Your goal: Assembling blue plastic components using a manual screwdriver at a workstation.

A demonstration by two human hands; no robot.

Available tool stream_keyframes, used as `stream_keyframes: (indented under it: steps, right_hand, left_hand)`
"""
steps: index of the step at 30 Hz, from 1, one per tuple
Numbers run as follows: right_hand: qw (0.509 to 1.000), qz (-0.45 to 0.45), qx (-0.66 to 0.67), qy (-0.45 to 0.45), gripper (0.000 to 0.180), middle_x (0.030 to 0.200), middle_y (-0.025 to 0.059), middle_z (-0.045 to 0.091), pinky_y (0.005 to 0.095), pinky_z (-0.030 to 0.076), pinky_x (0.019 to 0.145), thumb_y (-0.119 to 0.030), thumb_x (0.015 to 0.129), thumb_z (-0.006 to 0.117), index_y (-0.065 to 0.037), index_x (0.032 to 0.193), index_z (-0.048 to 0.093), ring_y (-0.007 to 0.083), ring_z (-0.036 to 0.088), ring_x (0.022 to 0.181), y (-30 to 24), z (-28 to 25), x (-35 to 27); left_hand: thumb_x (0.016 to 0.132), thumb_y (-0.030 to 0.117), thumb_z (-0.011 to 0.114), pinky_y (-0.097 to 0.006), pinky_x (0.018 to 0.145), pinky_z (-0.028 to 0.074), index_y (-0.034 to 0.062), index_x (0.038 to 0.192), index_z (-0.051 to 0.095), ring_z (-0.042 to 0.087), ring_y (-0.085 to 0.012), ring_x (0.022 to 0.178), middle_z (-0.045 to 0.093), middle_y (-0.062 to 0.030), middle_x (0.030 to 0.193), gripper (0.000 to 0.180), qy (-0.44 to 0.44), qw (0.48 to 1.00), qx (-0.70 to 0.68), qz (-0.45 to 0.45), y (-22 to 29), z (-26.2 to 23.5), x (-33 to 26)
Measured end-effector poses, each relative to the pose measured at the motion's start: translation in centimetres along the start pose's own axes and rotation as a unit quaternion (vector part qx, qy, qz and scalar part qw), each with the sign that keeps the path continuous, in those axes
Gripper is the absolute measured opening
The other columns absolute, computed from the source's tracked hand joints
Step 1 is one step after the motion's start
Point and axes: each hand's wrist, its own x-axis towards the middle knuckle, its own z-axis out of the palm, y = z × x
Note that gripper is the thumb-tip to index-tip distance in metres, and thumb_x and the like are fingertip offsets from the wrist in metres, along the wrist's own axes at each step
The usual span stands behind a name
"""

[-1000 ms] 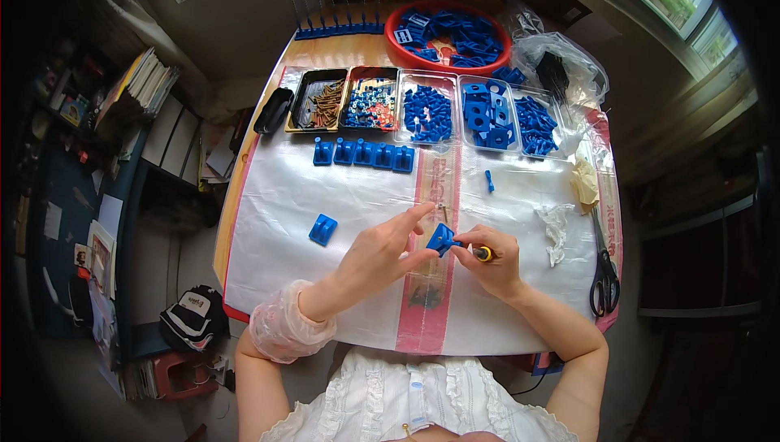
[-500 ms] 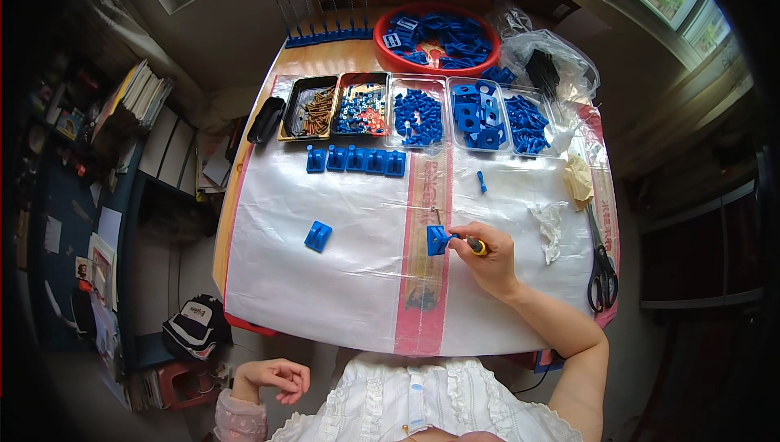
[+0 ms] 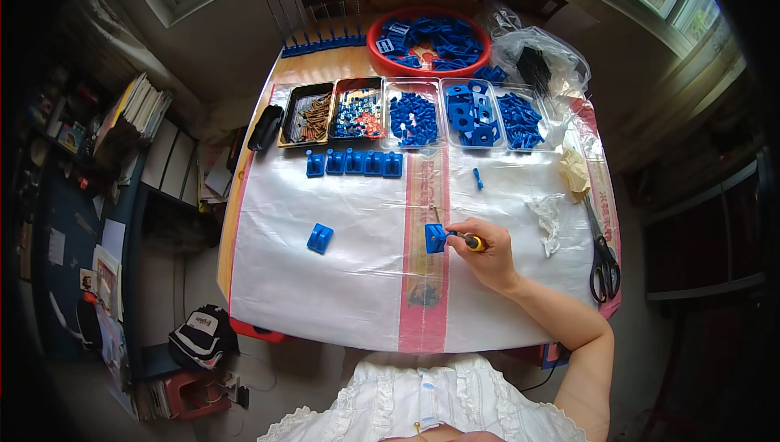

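My right hand point(image 3: 485, 257) is closed round a screwdriver with a yellow and black handle point(image 3: 474, 243); its tip is hard to make out. The fingertips are at the right edge of a blue plastic bracket point(image 3: 435, 238) lying on the sheet. Just beyond that bracket is a thin metal screw point(image 3: 436, 213). Another blue bracket point(image 3: 320, 238) lies alone to the left. Farther back, several similar blue brackets point(image 3: 353, 163) stand in a row, and a small blue stick-like part point(image 3: 478, 179) lies to their right. My left hand is out of view.
Along the back stand trays of brown screws point(image 3: 314, 117), small nuts point(image 3: 358, 111) and blue parts point(image 3: 413, 119). Behind them is a red basin point(image 3: 371, 50) of blue pieces. Black scissors point(image 3: 604, 267) and crumpled tissue point(image 3: 548, 223) lie at the right. A black case point(image 3: 266, 127) sits left.
My left hand, earlier at the lower left off the table, has gone out of view. My right hand stays at the same bracket with the screwdriver. The whole view has shifted slightly.
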Motion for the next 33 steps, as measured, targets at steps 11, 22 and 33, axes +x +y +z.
stream_keyframes:
  steps: [11,22,33]
  right_hand:
    - [1.0,-0.008,-0.004,-0.024,0.022,0.083,0.0066,0.067,0.0235,0.042,0.06,0.007,0.083,0.074,0.002,0.104,0.072,0.0096,0.056,0.07,0.4,-0.2,-0.3]
    - [0.999,-0.021,-0.002,-0.036,0.026,0.084,0.0065,0.067,0.0239,0.043,0.06,0.008,0.081,0.074,0.001,0.106,0.072,0.0096,0.057,0.071,0.4,-0.1,0.0]
    - [0.999,-0.016,-0.001,-0.038,0.022,0.084,0.0039,0.065,0.0211,0.037,0.055,0.006,0.085,0.074,0.001,0.107,0.072,0.0046,0.052,0.068,0.4,0.1,0.0]
  left_hand:
    - [0.102,0.023,0.056,-0.03,0.057,0.053,0.0009,0.11,0.061,0.067,-0.0178,0.064,0.07,-0.011,0.08,0.024,0.015,0.999,0.051,-0.002,1.6,-0.8,-0.3]
    - [0.101,0.024,0.057,-0.032,0.058,0.053,0.0007,0.11,0.061,0.068,-0.0205,0.063,0.069,-0.0124,0.079,0.025,0.019,0.995,0.095,-0.003,2.1,-1.2,-0.1]
    - [0.101,0.025,0.058,-0.034,0.058,0.054,0.0005,0.109,0.061,0.068,-0.0232,0.062,0.069,-0.0137,0.077,0.026,0.023,0.976,0.215,0.015,4.1,-1.7,-1.8]
